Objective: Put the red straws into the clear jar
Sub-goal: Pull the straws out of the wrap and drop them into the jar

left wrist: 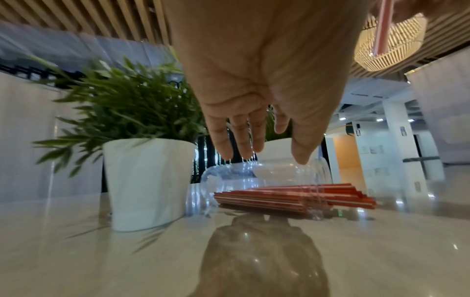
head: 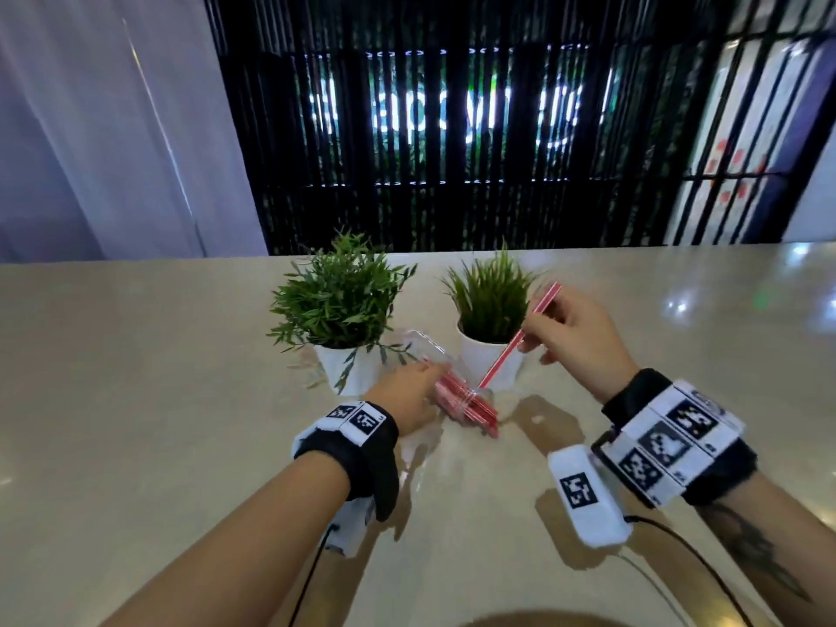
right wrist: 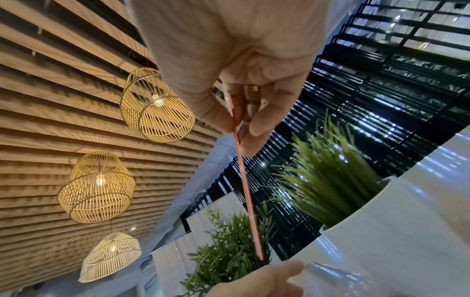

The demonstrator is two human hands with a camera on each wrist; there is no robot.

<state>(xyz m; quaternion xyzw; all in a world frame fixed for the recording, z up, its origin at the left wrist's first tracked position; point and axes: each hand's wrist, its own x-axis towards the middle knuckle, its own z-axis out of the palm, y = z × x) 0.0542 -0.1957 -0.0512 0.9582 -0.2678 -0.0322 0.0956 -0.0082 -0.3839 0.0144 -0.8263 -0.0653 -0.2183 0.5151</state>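
A clear jar (head: 425,350) lies on its side on the table, its mouth facing me. A bunch of red straws (head: 461,402) lies inside it, their ends sticking out of the mouth. My left hand (head: 407,391) rests on top of the jar (left wrist: 229,178); in the left wrist view its fairly straight fingertips (left wrist: 226,152) and thumb touch the upper wall above the straws (left wrist: 279,198). My right hand (head: 531,319) is raised to the right and pinches one red straw (head: 502,355) between thumb and fingers (right wrist: 257,128). That straw's (right wrist: 246,191) lower end slants down toward the jar mouth.
Two potted green plants in white pots stand just behind the jar, one at the left (head: 339,300) and one at the right (head: 491,300). The beige glossy table (head: 181,400) stretches wide on both sides. A black slatted fence runs behind its far edge.
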